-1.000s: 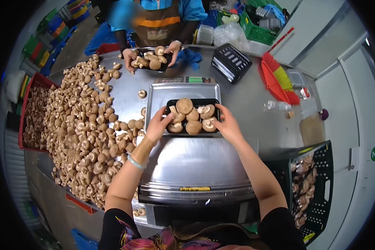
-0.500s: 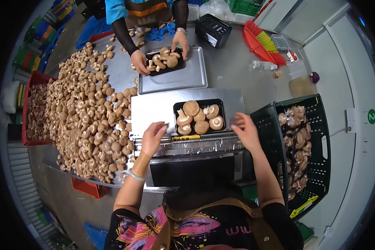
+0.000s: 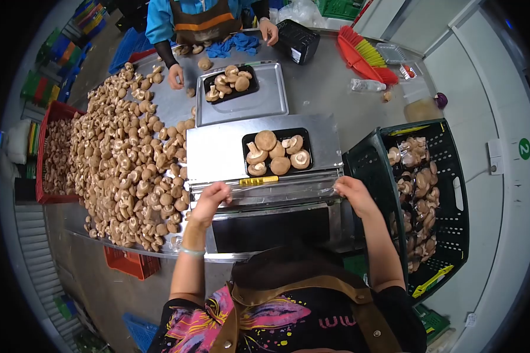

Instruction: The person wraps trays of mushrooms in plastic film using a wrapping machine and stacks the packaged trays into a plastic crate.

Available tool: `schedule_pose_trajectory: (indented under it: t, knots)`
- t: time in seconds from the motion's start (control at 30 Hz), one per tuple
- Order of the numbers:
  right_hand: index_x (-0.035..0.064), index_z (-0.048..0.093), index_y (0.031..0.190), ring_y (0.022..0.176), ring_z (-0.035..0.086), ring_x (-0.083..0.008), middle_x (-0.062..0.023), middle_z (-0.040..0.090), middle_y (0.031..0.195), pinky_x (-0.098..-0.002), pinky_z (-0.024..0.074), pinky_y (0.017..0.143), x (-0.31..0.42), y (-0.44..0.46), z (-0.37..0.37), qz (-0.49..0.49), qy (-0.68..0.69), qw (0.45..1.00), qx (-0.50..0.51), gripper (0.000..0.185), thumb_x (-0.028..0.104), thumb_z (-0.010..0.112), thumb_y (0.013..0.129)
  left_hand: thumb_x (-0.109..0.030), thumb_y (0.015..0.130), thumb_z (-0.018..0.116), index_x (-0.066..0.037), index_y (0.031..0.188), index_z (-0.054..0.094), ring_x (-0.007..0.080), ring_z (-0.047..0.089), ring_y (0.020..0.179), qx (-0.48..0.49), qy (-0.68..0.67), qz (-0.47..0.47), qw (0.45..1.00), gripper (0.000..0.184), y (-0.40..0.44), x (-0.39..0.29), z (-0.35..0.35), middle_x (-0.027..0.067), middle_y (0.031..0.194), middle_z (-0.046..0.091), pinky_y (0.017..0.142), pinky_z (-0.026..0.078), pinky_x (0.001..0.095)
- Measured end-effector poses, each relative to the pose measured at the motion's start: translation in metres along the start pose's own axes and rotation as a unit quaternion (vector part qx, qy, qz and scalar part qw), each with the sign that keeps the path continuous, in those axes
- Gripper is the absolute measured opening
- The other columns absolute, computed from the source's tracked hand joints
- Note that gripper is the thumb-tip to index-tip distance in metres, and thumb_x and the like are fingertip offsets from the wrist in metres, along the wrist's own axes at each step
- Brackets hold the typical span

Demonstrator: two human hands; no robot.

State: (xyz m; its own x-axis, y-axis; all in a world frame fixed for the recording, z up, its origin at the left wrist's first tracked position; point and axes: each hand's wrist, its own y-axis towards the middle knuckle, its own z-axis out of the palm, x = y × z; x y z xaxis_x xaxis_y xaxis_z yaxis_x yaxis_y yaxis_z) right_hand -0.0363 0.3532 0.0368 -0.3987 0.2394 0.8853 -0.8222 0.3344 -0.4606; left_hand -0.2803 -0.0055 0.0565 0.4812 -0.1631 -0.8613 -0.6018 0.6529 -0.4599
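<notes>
My left hand [image 3: 212, 201] is closed in a pinch at the left end of a strip of clear film [image 3: 282, 193] on the wrapping machine. At its right end my right hand [image 3: 353, 193] pinches the film's edge. Just beyond the film, a black tray [image 3: 307, 150] of several brown mushrooms lies on the machine's metal plate [image 3: 215, 154]. A yellow label [image 3: 258, 180] shows along the machine's front bar. Behind, a second black tray [image 3: 255, 86] of mushrooms rests on the metal scale pan [image 3: 271, 106].
Loose mushrooms [image 3: 129, 170] are heaped at left beside a red crate [image 3: 39, 159]. A green crate [image 3: 462, 226] with wrapped mushrooms stands at right. A co-worker's hands [image 3: 175, 76] are across the table, near black trays [image 3: 298, 40]. A red dustpan [image 3: 359, 60] lies back right.
My hands have left the front tray, now on the machine's plate, and closed at the film. The co-worker's tray was set on the scale pan and let go; their hands moved apart.
</notes>
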Motion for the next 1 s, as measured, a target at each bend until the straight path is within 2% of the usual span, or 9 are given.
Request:
schedule_pose_trajectory:
  t: [0.17, 0.23, 0.3, 0.4, 0.47, 0.5, 0.73, 0.8, 1.0]
  knots:
    - [0.0018, 0.052, 0.093, 0.076, 0.049, -0.0176, -0.0056, 0.051, 0.082, -0.0325, 0.0432, 0.076, 0.084, -0.005, 0.015, -0.165, 0.328, 0.924, 0.111, 0.019, 0.02, 0.055, 0.098, -0.029, 0.093, 0.063, -0.009, 0.081, 0.05, 0.0193, 0.06, 0.068, 0.079, -0.096, 0.056, 0.991, 0.027, -0.008, -0.104, 0.01, 0.0119, 0.077, 0.063, 0.066, 0.048, 0.029]
    - [0.0017, 0.052, 0.093, 0.092, 0.056, -0.0226, -0.0109, 0.057, 0.092, -0.0386, 0.043, 0.095, 0.112, 0.023, 0.03, -0.256, 0.401, 0.876, 0.081, 0.016, 0.016, 0.053, 0.1, -0.026, 0.098, 0.058, -0.008, 0.089, 0.05, 0.0296, 0.065, 0.104, 0.081, -0.241, 0.174, 0.951, 0.022, 0.021, -0.117, 0.011, 0.019, 0.104, 0.067, 0.093, 0.051, 0.0406]
    - [0.0036, 0.052, 0.095, 0.104, 0.058, -0.026, -0.0111, 0.062, 0.103, -0.0409, 0.0398, 0.104, 0.132, 0.063, 0.055, -0.311, 0.322, 0.894, -0.012, 0.011, 0.013, 0.05, 0.101, -0.024, 0.102, 0.05, -0.011, 0.094, 0.048, 0.0341, 0.046, 0.132, 0.085, -0.234, 0.251, 0.936, 0.016, 0.059, -0.133, 0.035, 0.0213, 0.129, 0.058, 0.114, 0.032, 0.0472]
    - [0.004, 0.052, 0.1, 0.113, 0.058, -0.0279, -0.0139, 0.064, 0.116, -0.0379, 0.0414, 0.101, 0.097, 0.146, 0.061, -0.324, -0.005, 0.94, -0.111, 0.01, 0.013, 0.049, 0.101, -0.023, 0.105, 0.043, -0.008, 0.096, 0.046, 0.0219, 0.053, 0.122, -0.079, 0.118, 0.264, 0.954, 0.018, 0.138, -0.086, 0.034, 0.0147, 0.127, 0.062, 0.107, 0.037, 0.0345]
    - [0.002, 0.05, 0.099, 0.1, 0.062, -0.0311, -0.0175, 0.064, 0.101, -0.0372, 0.0461, 0.09, 0.07, 0.177, 0.058, -0.218, -0.285, 0.924, -0.132, 0.013, 0.015, 0.051, 0.1, -0.022, 0.103, 0.046, -0.005, 0.096, 0.048, 0.018, 0.057, 0.1, -0.092, 0.32, 0.153, 0.93, 0.018, 0.159, -0.057, 0.033, 0.0069, 0.106, 0.066, 0.093, 0.045, 0.0327]
    - [0.0014, 0.049, 0.099, 0.085, 0.061, -0.0362, -0.0196, 0.061, 0.088, -0.0394, 0.0481, 0.079, 0.06, 0.184, 0.059, -0.312, -0.363, 0.869, -0.121, 0.015, 0.016, 0.055, 0.098, -0.018, 0.102, 0.048, -0.005, 0.097, 0.048, 0.0165, 0.057, 0.096, -0.07, 0.337, 0.146, 0.927, 0.014, 0.166, -0.044, 0.03, 0.0055, 0.103, 0.065, 0.088, 0.046, 0.0311]
    - [-0.0009, 0.066, 0.102, 0.081, 0.064, -0.0213, -0.0151, 0.07, 0.091, -0.0347, 0.0492, 0.074, 0.062, 0.157, 0.048, -0.081, -0.239, 0.965, 0.075, 0.037, 0.032, 0.072, 0.087, -0.015, 0.098, 0.059, -0.001, 0.118, 0.059, 0.0096, 0.057, 0.084, 0.128, 0.136, 0.03, 0.982, 0.025, 0.159, -0.037, 0.014, 0.0023, 0.094, 0.065, 0.078, 0.049, 0.0249]
    - [-0.002, 0.071, 0.088, 0.082, 0.064, -0.0238, -0.0158, 0.069, 0.092, -0.0347, 0.0486, 0.077, 0.065, 0.136, 0.05, -0.029, -0.308, 0.949, 0.07, 0.041, 0.039, 0.074, 0.084, -0.024, 0.098, 0.06, 0.003, 0.107, 0.067, 0.0108, 0.058, 0.081, 0.099, 0.201, -0.058, 0.973, 0.029, 0.137, -0.034, 0.022, 0.0033, 0.094, 0.066, 0.077, 0.05, 0.0258]
    - [-0.0036, 0.064, 0.1, 0.082, 0.062, -0.0361, -0.019, 0.065, 0.087, -0.0398, 0.0497, 0.077, 0.033, 0.082, 0.061, -0.28, -0.329, 0.901, -0.035, 0.036, 0.032, 0.063, 0.093, -0.025, 0.1, 0.052, 0.0, 0.098, 0.066, 0.0383, 0.061, 0.074, -0.032, 0.382, 0.219, 0.897, 0.029, 0.075, -0.008, 0.042, 0.0202, 0.082, 0.065, 0.069, 0.049, 0.0392]
